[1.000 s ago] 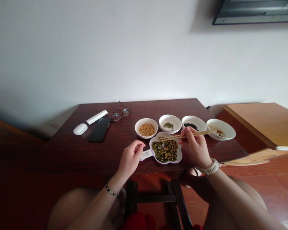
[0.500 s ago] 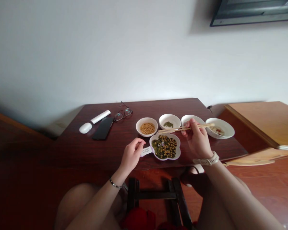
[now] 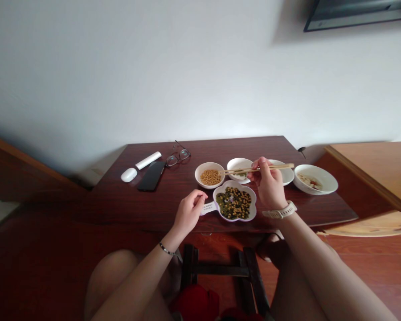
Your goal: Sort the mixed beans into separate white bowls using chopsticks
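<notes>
Pinched in my right hand [image 3: 270, 187] is a pair of chopsticks [image 3: 237, 170], held nearly level. Their tips reach the right rim of the white bowl of yellow beans [image 3: 210, 177]. My left hand [image 3: 190, 208] is closed at the handle [image 3: 207, 208] of a white flower-shaped dish and covers the handle's end. That dish [image 3: 253, 206] holds a mix of yellow beans and small green ones. Behind my right hand stand a bowl with a few green beans [image 3: 240, 162] and another white bowl [image 3: 284, 174], both partly hidden by the hand or chopsticks.
A larger white bowl [image 3: 330, 183] with pale pieces stands at the right. On the left of the dark table [image 3: 120, 205] lie a black phone [image 3: 151, 176], eyeglasses [image 3: 178, 157], a white stick-shaped case [image 3: 148, 160] and a white rounded case [image 3: 128, 174]. A wooden cabinet [image 3: 374, 160] adjoins on the right.
The chopsticks have shifted, with their tips now at the bowl of yellow beans instead of just above the flower-shaped dish. The whole view has turned slightly left. My left hand stays at the handle.
</notes>
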The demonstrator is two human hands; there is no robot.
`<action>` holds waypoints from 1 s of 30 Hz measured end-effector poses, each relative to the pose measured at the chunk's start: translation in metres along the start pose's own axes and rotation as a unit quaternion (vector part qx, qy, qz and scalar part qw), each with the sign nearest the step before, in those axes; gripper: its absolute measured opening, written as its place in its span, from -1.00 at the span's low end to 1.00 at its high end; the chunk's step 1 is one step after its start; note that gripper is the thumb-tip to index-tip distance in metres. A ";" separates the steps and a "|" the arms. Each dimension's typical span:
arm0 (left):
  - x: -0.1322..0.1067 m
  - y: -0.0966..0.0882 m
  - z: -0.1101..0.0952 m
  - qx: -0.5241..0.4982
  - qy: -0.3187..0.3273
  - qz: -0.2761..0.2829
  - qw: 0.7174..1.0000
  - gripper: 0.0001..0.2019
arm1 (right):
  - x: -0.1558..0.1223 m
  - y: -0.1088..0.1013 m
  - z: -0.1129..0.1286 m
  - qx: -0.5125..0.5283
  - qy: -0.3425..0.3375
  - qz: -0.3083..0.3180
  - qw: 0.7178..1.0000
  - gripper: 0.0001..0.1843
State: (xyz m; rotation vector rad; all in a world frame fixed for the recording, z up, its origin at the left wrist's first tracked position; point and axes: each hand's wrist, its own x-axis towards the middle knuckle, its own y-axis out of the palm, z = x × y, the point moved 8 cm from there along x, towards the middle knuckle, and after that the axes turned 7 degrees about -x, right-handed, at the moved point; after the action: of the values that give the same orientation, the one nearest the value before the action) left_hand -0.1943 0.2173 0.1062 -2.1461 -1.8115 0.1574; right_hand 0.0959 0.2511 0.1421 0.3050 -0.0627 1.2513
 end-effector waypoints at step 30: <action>0.002 0.001 0.002 0.005 -0.002 0.001 1.000 -0.73 | -0.011 -0.005 0.005 -0.016 0.042 0.023 0.999 -0.37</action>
State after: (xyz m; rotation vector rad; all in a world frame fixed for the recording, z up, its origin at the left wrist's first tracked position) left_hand -0.1935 0.2196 0.1045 -2.1417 -1.8075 0.1695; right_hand 0.0977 0.2383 0.1435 0.2246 -0.0182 1.3061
